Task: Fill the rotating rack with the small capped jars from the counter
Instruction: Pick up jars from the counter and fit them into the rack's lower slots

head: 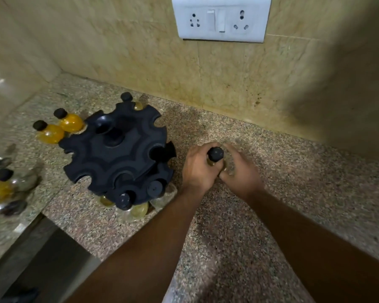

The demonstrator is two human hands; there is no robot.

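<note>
Jar (215, 154) with a black cap is clasped between both grips, low over the speckled counter (228, 226); whether its base touches the stone I cannot tell. The left grip (197, 169) curls round its left side and the right grip (241, 171) round its right, knuckles meeting in front, so only the cap and a sliver of amber glass show. Just left of the left grip sits the black rotating rack (118, 154), open notches around its upper tier. Two capped jars (124, 200) hang in its lower tier on the side nearest the forearms, and a third jar (126, 97) peeks out behind it. Further left, past the rack, two amber jars (71, 123) stand side by side on the counter. On the wall beyond the grips is a white socket plate (221, 18).
</note>
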